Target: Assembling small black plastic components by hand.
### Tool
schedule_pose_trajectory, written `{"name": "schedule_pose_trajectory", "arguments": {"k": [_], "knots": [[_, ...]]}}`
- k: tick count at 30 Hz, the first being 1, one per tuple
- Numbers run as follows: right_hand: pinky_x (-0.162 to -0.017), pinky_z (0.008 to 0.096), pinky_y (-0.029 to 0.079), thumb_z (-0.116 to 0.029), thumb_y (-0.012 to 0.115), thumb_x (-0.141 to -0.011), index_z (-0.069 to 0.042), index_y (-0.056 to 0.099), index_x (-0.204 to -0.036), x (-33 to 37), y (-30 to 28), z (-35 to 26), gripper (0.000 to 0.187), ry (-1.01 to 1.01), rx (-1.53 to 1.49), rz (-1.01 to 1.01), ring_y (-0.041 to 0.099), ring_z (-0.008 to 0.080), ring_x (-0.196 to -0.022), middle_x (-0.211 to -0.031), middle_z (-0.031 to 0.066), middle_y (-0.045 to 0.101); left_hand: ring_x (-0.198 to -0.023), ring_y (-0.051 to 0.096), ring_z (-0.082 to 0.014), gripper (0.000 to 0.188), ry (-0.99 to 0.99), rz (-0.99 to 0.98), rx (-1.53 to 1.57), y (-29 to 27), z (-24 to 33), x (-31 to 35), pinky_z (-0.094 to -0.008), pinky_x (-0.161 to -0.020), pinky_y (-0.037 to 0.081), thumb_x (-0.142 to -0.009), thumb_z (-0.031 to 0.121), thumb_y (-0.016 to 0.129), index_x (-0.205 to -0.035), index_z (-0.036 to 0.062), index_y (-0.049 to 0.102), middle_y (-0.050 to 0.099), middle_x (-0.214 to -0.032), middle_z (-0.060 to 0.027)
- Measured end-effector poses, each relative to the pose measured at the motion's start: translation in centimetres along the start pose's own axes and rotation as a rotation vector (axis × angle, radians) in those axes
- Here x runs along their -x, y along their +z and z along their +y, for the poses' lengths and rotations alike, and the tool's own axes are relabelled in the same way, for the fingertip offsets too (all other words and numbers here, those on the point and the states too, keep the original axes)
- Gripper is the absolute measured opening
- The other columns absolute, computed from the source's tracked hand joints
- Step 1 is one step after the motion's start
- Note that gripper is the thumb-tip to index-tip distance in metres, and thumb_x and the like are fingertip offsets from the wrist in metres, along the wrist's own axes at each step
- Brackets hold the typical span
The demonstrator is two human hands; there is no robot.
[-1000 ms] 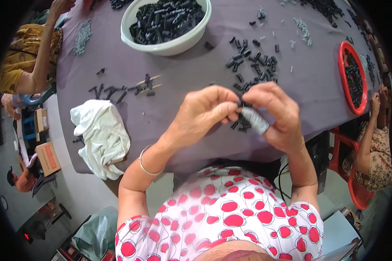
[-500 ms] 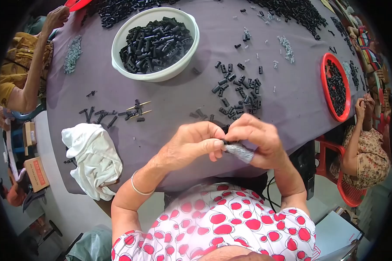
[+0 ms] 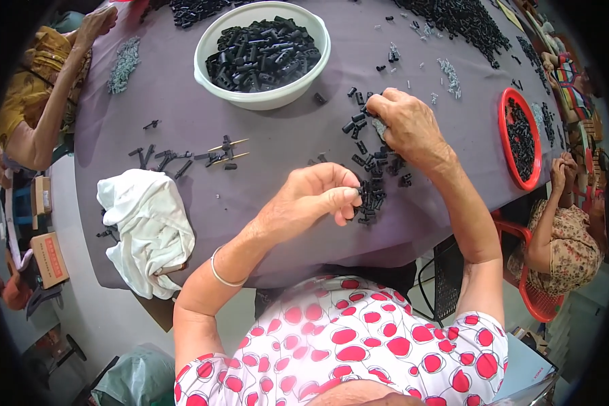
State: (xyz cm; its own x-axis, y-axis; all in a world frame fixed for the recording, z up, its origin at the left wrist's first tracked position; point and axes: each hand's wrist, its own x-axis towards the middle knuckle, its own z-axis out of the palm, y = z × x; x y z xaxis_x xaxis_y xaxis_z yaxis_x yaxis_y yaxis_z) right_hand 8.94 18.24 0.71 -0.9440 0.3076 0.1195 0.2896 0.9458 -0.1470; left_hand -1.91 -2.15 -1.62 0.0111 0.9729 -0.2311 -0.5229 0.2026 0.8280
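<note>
Over the purple tablecloth [image 3: 250,203], my left hand [image 3: 311,199] has thumb and index pinched together. Whatever lies between its fingertips is too small to name. Just beyond those tips is a loose pile of short black plastic pieces [image 3: 370,203]. Farther away, my right hand [image 3: 409,128] reaches down with curled fingers onto the far part of the scattered black pieces [image 3: 350,126]. Its fingertips are partly hidden, so what they grip cannot be made out. A grey wrapping [image 3: 379,128] shows around one of its fingers.
A white bowl [image 3: 203,78] heaped with black pieces stands beyond. Small springs [image 3: 449,76] lie at the far right, near a red tray [image 3: 536,159]. To the left are a white cloth [image 3: 145,230], thin sticks and black parts [image 3: 216,159]. Other people [image 3: 47,128] sit at both sides.
My hands, together before, are now apart. The right hand has moved away from my body to the black pieces; the left stays pinched nearby. The view has shifted slightly.
</note>
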Motion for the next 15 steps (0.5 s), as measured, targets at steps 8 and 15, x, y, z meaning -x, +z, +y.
{"name": "schedule_pose_trajectory", "arguments": {"k": [8,15], "knots": [[-0.071,0.0379,0.052,0.002,0.058,-0.071,-0.005,0.062,-0.094,0.1,0.9,0.0,0.024,-0.006,-0.159,0.07,0.063,0.0296,-0.082,-0.087,0.0137,0.061,-0.074,0.062,-0.0121,0.018,0.06,0.031,0.114,-0.2,-0.9,-0.1,-0.0263,-0.065,0.053,-0.093,0.016,0.063,-0.102,-0.0003,0.061,0.066,-0.091,-0.0079],[-0.062,0.0225,0.048,-0.002,0.065,-0.082,0.0,0.068,-0.098,3.5,0.4,-1.3,0.017,0.428,-1.312,0.125,0.058,0.0092,-0.068,-0.081,0.003,0.064,-0.074,0.063,-0.0109,0.02,0.086,0.05,0.151,-0.4,-1.2,0.0,-0.0253,-0.065,0.054,-0.094,0.016,0.063,-0.104,-0.0008,0.062,0.066,-0.092,-0.0076]]}}
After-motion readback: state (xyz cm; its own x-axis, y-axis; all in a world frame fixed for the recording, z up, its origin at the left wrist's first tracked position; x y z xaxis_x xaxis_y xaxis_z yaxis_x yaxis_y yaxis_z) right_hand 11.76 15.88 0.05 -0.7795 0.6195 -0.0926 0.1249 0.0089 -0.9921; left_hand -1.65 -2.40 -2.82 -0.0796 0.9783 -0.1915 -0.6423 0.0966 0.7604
